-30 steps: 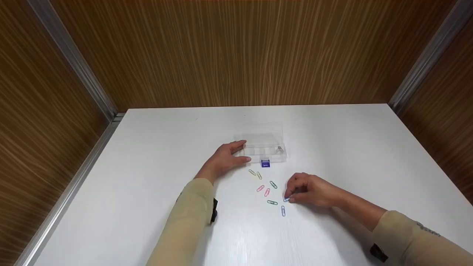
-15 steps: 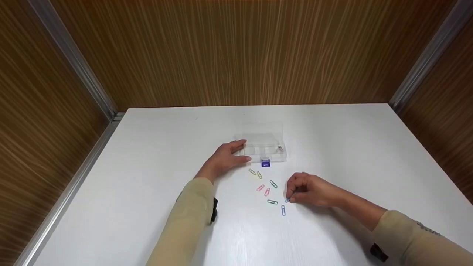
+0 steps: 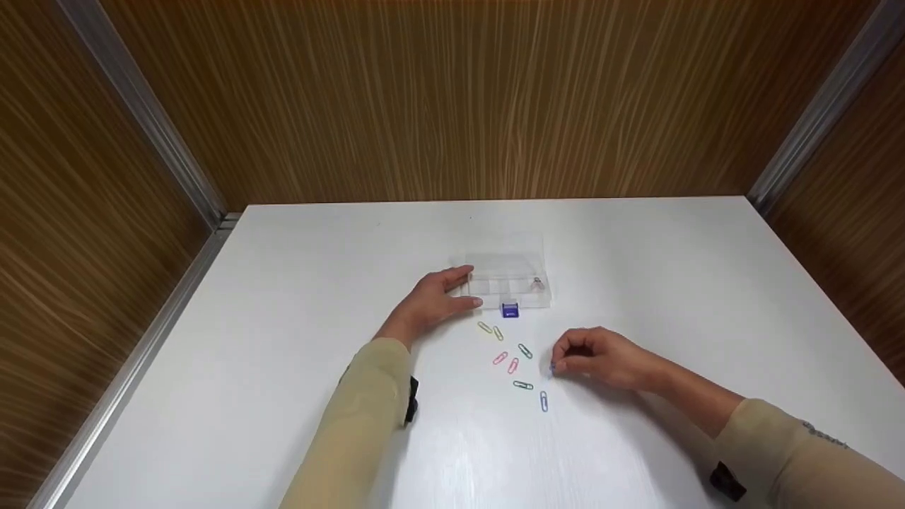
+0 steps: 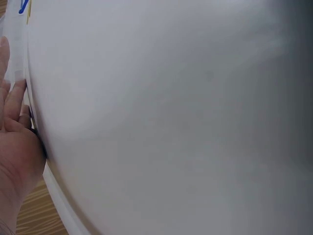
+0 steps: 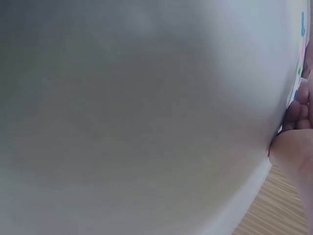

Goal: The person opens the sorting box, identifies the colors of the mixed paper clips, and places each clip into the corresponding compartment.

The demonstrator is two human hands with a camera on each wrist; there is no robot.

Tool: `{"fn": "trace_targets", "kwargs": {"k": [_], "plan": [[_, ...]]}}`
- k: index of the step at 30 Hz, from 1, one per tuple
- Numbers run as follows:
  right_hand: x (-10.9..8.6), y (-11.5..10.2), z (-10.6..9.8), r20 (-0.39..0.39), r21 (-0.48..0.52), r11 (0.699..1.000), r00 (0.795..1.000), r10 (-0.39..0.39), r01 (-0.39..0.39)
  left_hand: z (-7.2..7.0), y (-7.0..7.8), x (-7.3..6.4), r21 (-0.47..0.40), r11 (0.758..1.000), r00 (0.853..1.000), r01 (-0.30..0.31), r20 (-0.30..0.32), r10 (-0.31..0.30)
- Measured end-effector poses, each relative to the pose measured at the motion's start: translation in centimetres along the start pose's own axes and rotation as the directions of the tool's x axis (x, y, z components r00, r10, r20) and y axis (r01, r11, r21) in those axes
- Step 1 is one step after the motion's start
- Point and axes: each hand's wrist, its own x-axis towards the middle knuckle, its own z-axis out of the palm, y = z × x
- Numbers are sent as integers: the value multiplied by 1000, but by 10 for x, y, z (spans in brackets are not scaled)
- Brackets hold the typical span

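A clear plastic compartment box (image 3: pixel 527 300) with a purple latch (image 3: pixel 510 310) stands with its lid raised at the back. My left hand (image 3: pixel 433 302) holds its left end, thumb at the front and fingers toward the hinge side. Between thumb and index finger, my right hand (image 3: pixel 601 358) pinches a blue paper clip (image 3: pixel 551 371), mostly covered by the fingertips. Another blue paper clip (image 3: pixel 544 401) lies just below. Nearby are two green clips, one of them a green paper clip (image 3: pixel 523 385), two pink ones, including a pink paper clip (image 3: pixel 513 365), and two yellow ones, including a yellow paper clip (image 3: pixel 484 327).
A small reddish-and-silver item (image 3: pixel 537 284) sits in the box's right compartment; its kind is too small to tell. The white table (image 3: pixel 283 297) is bounded by wood-grain panels (image 3: pixel 452 99) at the back and sides.
My right hand has drawn the pinched blue clip slightly up and away from the other blue clip. The left hand stays at the box; the loose clips keep their places.
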Motion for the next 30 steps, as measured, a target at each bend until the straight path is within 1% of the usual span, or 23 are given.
{"fn": "trace_targets", "kwargs": {"k": [3, 5, 10, 13, 16, 19, 21, 26, 28, 30], "plan": [[1, -1, 0, -12, 42, 999, 1000, 27, -26, 0, 0, 0, -3, 1000, 1000, 4, -1, -4], [1, -1, 0, -22, 65, 998, 999, 29, -27, -1, 0, -1, 1, 1000, 1000, 6, -2, -6], [3, -6, -1, -51, 85, 996, 999, -6, 10, -1, -1, -4, 5, 1000, 1000, 3, -8, -3], [4, -11, -3, -73, 45, 999, 997, -26, 29, -2, -1, -5, 4, 1000, 1000, 4, -8, -4], [6, -18, -8, -118, -42, 997, 991, -63, 58, -2, -1, -5, 1, 1000, 1000, 1, -7, -1], [11, -27, -15, -186, -139, 986, 976, -115, 90, -2, -1, -5, -6, 1000, 1000, -12, -8, 12], [16, -32, -20, -227, -185, 977, 963, -149, 107, -2, 0, -4, -14, 1000, 1000, -22, -7, 22], [31, -40, -29, -287, -223, 967, 939, -188, 126, -1, 0, -2, -11, 1000, 1000, -15, -4, 15], [39, -40, -32, -302, -223, 966, 933, -195, 130, 0, 0, -1, -1, 1000, 1000, -1, -4, 1], [46, -40, -34, -316, -221, 967, 928, -196, 128, 0, 0, 0, 12, 1000, 1000, -2, -4, 2]]}}
